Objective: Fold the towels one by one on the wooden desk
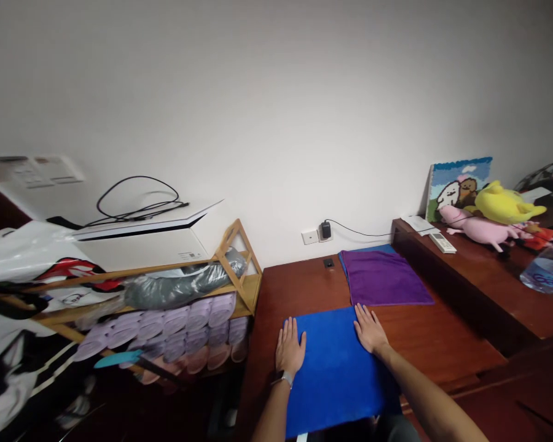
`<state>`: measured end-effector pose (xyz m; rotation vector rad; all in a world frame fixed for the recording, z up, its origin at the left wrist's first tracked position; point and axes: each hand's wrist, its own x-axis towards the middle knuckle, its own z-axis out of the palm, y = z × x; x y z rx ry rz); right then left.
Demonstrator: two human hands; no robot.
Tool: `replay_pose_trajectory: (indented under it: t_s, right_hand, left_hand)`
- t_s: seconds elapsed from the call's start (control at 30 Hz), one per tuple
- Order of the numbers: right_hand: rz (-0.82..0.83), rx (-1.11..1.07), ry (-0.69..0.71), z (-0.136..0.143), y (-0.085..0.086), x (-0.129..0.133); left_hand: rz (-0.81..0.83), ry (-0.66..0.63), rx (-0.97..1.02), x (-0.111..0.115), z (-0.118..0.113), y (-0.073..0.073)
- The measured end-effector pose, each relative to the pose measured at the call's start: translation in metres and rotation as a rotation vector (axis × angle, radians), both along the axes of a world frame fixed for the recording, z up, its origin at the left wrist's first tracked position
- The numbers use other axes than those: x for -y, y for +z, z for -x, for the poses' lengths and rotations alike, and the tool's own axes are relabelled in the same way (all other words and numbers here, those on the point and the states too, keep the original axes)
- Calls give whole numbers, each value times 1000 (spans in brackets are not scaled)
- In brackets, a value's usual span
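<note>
Blue cloth [334, 362] lies flat on the wooden worktop [299, 288], near its front edge. Left hand [289, 350] and right hand [369, 329] press its far corners, fingers spread flat, pinching nothing. Just beyond lies a purple cloth [382, 279]; a shelf [166, 307] stands left.

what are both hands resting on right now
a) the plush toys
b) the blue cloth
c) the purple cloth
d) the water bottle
b: the left hand and right hand lie flat, fingers spread, on the far corners of the blue cloth; the purple cloth lies beyond them, untouched.
</note>
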<state>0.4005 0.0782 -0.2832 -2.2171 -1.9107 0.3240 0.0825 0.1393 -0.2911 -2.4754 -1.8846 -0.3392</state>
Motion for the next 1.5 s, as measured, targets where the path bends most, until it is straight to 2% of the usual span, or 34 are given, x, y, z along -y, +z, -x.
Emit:
replay_pose_trajectory:
  t_s: [0.1,0.2,0.3,0.47,0.53,0.63,0.73,0.8,0.83,0.9,1.03,1.1,1.13,1.2,1.33,1.5]
  right_hand:
    - [-12,6,-22,2,-3,9]
    - [-78,22,-23,3,-11,29]
    - [-63,12,12,3,-14,49]
    - [-32,-1,4,6,-1,58]
    - [-25,-6,7,7,5,58]
    - [-7,-7,12,6,9,58]
    - [4,8,47,4,7,60]
    - [1,10,55,4,3,60]
    - [-1,7,48,3,1,59]
    - [-9,-3,27,4,-1,59]
    - [-29,-8,20,5,-3,58]
    - [-27,-5,16,5,-1,57]
    - [-20,-3,15,5,1,56]
    - [10,-2,14,6,6,55]
    - [42,6,-22,11,11,62]
    - [-41,4,-33,17,-8,94]
  left_hand:
    - [-31,-4,13,0,-4,-1]
    - [-46,0,17,-2,-5,-3]
    - [-53,-4,19,-3,-2,-1]
    - [-72,-65,14,1,-2,14]
    - [-89,-162,19,12,-21,22]
    - [-78,-377,46,42,-79,27]
    - [-16,-554,76,76,-140,21]
    - [16,-583,82,88,-155,14]
    - [25,-576,78,90,-150,11]
    - [33,-505,55,85,-120,6]
    - [47,-208,1,61,-20,1]
    - [24,-115,2,53,19,-1]
    - [12,-89,5,52,31,-2]
    - [0,-59,5,53,40,-2]
    - [-11,-49,-4,58,32,0]
    - [-76,-48,-2,56,34,2]
